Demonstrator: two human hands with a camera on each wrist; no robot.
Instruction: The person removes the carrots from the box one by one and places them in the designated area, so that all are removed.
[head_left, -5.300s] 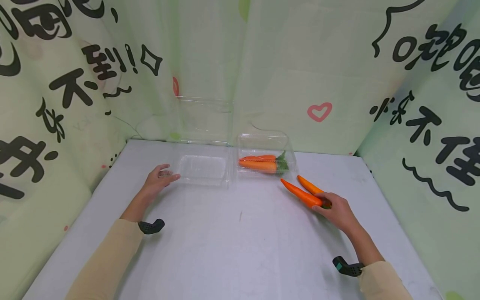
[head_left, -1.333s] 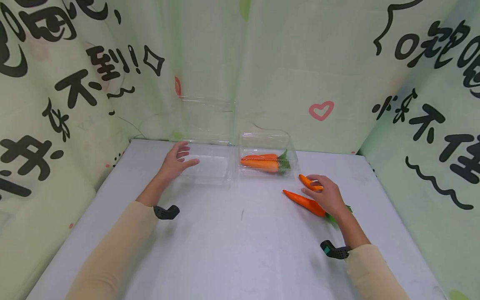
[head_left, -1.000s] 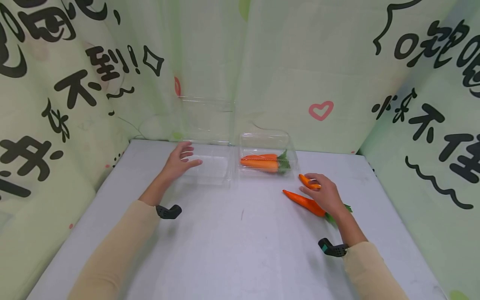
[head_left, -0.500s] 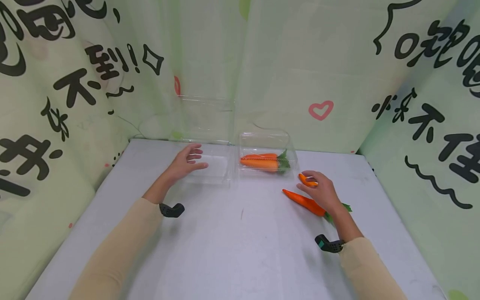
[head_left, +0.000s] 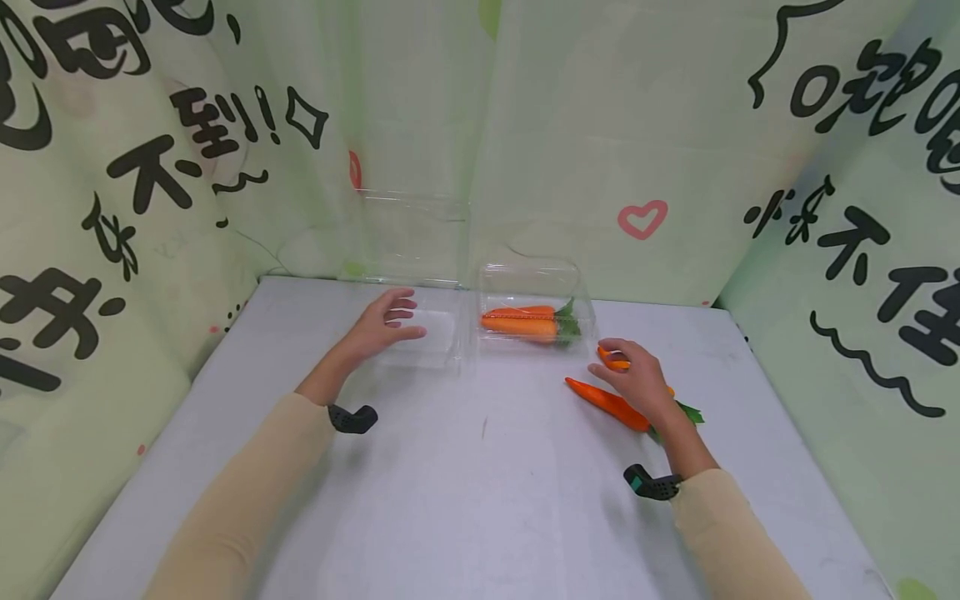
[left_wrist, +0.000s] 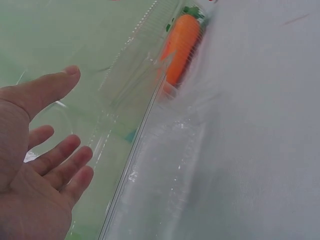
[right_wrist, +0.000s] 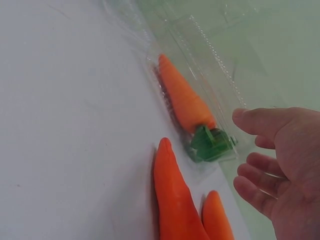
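Observation:
In the head view my left hand (head_left: 380, 327) hovers over the left part of an unlidded clear plastic clamshell box (head_left: 438, 333), its fingers loosely extended and holding nothing. To the right, a second clear box (head_left: 528, 287) contains carrots (head_left: 517, 327) with green tops. My right hand (head_left: 637, 377), fingers relaxed, is above two loose carrots beside that box. The red-orange carrot (head_left: 603, 402) lies in plain sight; the lighter carrot (head_left: 617, 363) is partly hidden by the hand. In the right wrist view, a gap separates the right hand (right_wrist: 287, 170) from both loose carrots.
The white table (head_left: 465, 500) ends at the back against a pale green printed curtain (head_left: 555, 167), which also hangs at both sides. The left box's raised lid (head_left: 412, 237) stands against the back curtain. Dark wrist cameras (head_left: 352, 419) sit on both wrists.
Since the oldest frame, my right hand has left the loose carrots' top ends and moved up and left. The red-orange carrot lies slightly lower. My left hand has moved right over the left box.

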